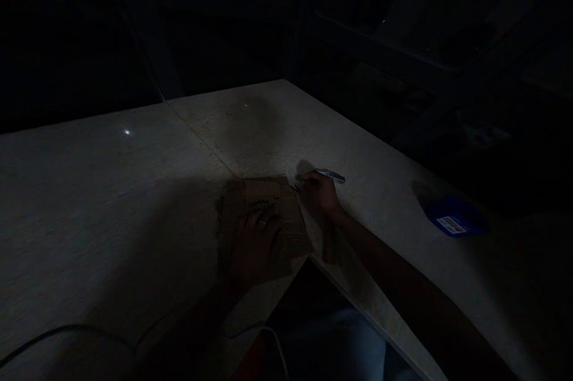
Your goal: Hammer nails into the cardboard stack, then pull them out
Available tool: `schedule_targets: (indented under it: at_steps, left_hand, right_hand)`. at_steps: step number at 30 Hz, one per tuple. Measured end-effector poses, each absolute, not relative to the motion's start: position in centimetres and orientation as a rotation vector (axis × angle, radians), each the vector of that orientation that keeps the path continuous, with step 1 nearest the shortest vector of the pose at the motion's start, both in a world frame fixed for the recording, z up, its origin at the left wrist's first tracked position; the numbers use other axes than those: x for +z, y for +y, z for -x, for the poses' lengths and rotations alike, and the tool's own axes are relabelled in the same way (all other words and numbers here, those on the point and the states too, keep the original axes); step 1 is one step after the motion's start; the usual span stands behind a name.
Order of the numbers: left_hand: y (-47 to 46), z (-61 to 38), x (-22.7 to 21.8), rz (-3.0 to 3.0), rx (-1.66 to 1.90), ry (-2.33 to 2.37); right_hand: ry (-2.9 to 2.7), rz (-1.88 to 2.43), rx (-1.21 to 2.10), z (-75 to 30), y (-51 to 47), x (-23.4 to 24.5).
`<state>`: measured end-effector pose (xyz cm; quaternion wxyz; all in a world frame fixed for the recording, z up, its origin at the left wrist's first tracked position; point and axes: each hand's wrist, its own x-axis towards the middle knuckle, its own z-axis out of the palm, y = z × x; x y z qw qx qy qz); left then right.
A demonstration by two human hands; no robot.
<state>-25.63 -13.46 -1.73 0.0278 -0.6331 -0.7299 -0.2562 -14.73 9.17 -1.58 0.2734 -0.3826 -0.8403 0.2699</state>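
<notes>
The scene is very dark. My left hand (255, 243) lies flat on brown paper or card (298, 234) that bears dark writing. Its fingers are stretched out, and a ring shows on one of them. Just beyond the sheet's right edge, my right hand (323, 193) is closed in a pen-like grip around a slim, silvery tool (332, 175). The back end of that tool sticks out to the right above the hand. Its tip is lost in shadow by the fingers, so whether it is a pen or a cutter does not show.
A pale tabletop (335, 148) spreads around both hands, its corner at the far side. Toward the right edge sits a blue container (456, 217) with a white label. A thin cable (71, 327) curves over the lower left. Dark framed panels (224, 28) stand behind the table.
</notes>
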Motion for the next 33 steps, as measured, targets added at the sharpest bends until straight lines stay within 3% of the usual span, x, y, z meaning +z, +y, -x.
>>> schedule_targets:
  at_steps: [7, 14, 20, 27, 33]
  left_hand:
    - [-13.4, 25.6, -1.5, 1.952, -0.811, -2.254]
    - [-13.3, 25.6, -1.5, 1.948, -0.807, -2.239]
    - [-13.4, 25.5, -1.5, 1.955, -0.816, -2.245]
    - [-13.4, 25.6, -1.5, 1.969, -0.836, -2.262]
    - [-13.5, 25.6, -2.1, 1.952, -0.798, -2.269]
  right_hand:
    - [-2.527, 0.715, 0.893, 15.9, 4.9, 1.1]
    - [-2.846, 0.538, 0.548, 17.2, 3.2, 1.9]
    - [-2.837, 0.187, 0.571, 15.9, 5.2, 3.1]
    - [-2.331, 0.754, 0.847, 14.1, 10.2, 0.7]
    - [-2.297, 0.884, 0.872, 13.1, 11.8, -2.5]
